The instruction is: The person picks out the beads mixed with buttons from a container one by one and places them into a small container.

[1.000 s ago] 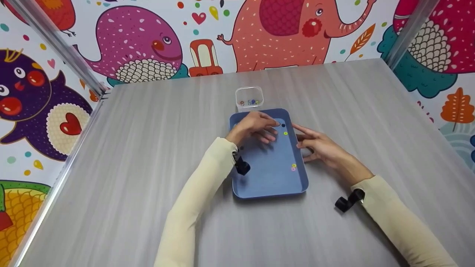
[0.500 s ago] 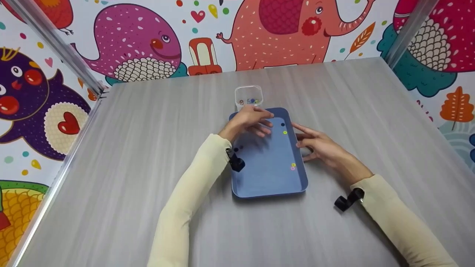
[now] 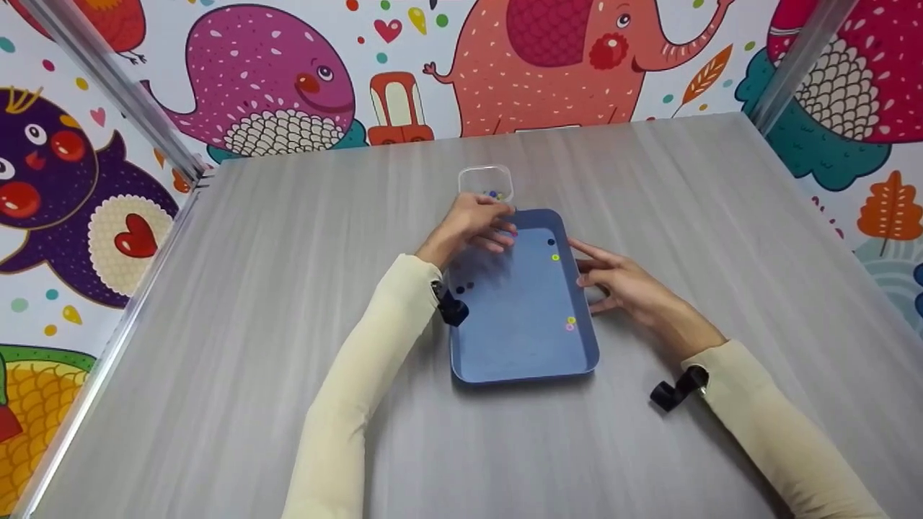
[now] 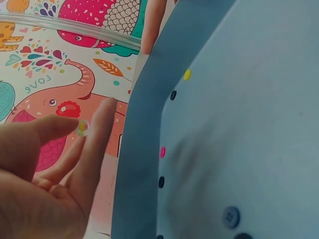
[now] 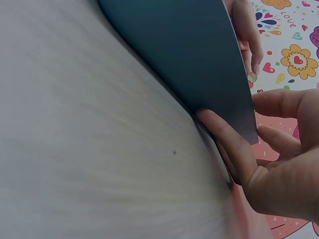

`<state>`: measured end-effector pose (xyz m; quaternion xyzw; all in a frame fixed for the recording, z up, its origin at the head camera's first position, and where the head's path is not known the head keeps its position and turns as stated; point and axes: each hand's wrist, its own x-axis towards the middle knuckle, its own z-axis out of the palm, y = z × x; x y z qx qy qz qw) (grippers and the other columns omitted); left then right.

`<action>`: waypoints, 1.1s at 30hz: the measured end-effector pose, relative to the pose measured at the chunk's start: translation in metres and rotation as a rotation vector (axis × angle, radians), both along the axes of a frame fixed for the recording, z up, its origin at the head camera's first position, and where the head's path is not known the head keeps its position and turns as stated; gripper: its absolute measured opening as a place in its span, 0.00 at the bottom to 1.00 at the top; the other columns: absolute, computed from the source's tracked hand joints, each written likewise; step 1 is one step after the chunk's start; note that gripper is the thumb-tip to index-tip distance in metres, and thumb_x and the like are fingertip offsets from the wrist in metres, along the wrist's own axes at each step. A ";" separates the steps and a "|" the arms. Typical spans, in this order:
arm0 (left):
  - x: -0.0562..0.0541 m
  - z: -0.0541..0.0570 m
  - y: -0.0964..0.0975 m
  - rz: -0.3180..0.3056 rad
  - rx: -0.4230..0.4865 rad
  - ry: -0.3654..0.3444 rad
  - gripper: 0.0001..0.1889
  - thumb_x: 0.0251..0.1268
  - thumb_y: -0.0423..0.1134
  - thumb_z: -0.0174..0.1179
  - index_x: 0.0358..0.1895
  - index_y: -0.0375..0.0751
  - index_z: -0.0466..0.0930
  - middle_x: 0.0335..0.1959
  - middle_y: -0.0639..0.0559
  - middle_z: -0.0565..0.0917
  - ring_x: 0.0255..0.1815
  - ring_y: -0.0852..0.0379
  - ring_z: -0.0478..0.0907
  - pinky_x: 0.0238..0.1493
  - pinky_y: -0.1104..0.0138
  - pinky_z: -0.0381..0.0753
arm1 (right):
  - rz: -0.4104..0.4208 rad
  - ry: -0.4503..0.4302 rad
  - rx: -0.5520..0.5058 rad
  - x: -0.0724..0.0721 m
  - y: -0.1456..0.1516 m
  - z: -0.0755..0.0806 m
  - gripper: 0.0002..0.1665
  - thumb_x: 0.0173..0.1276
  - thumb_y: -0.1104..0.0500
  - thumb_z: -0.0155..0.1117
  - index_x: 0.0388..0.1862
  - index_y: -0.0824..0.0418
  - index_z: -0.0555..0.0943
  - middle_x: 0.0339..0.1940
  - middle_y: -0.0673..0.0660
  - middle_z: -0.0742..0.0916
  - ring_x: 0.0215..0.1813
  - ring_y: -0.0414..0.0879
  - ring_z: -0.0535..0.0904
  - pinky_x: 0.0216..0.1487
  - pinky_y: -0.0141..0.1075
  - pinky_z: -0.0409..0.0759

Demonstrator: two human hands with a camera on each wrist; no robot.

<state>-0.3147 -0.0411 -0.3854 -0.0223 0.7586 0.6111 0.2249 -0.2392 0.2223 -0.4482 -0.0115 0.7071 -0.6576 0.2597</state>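
Observation:
Pinched between the thumb and a finger of my left hand (image 3: 472, 220) is a small clear marble (image 4: 82, 128) with yellow inside. That hand is above the far left of a blue tray (image 3: 523, 360), just in front of a clear plastic box (image 3: 484, 169). The box contains several small coloured pieces, partly hidden by the hand. My right hand (image 3: 624, 285) rests against the tray's right wall from outside, with spread fingers touching the rim and lower edge. Small buttons lie in the tray, among them a yellow button (image 4: 187, 74), a pink button (image 4: 163, 152) and a dark blue button (image 4: 231, 217).
A grey table (image 3: 288, 238) surrounds the tray and box. Walls printed with cartoon animals (image 3: 548, 72) stand along its back and sides. Black wrist devices are strapped over both pale sleeves (image 3: 360, 360).
My left hand has moved left and away from me, from over the tray's far right toward the clear box. My right hand stays against the tray.

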 end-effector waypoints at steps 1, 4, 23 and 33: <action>-0.001 0.000 0.000 0.010 0.001 0.008 0.16 0.74 0.42 0.58 0.56 0.35 0.80 0.44 0.37 0.89 0.26 0.55 0.88 0.28 0.66 0.90 | -0.001 -0.002 -0.002 0.000 0.000 0.000 0.44 0.71 0.66 0.55 0.82 0.43 0.55 0.81 0.64 0.60 0.68 0.54 0.70 0.53 0.49 0.88; -0.003 0.000 -0.002 0.042 0.000 0.025 0.17 0.74 0.43 0.58 0.57 0.36 0.79 0.42 0.39 0.89 0.28 0.55 0.89 0.28 0.65 0.90 | -0.002 -0.006 -0.005 0.000 -0.001 0.000 0.44 0.71 0.66 0.55 0.82 0.42 0.55 0.81 0.64 0.60 0.69 0.55 0.70 0.54 0.49 0.88; -0.015 0.001 -0.018 0.155 0.039 0.017 0.16 0.73 0.41 0.59 0.58 0.37 0.80 0.45 0.37 0.89 0.28 0.54 0.89 0.33 0.62 0.91 | -0.003 -0.003 0.000 -0.001 0.000 0.000 0.44 0.71 0.67 0.54 0.81 0.40 0.55 0.80 0.63 0.62 0.67 0.54 0.72 0.53 0.50 0.88; -0.021 -0.004 -0.024 0.180 0.019 0.010 0.16 0.74 0.41 0.58 0.57 0.37 0.81 0.44 0.38 0.89 0.26 0.55 0.88 0.31 0.64 0.91 | -0.013 -0.007 0.002 -0.001 0.000 -0.002 0.45 0.70 0.67 0.55 0.81 0.41 0.56 0.80 0.63 0.62 0.69 0.55 0.71 0.54 0.51 0.88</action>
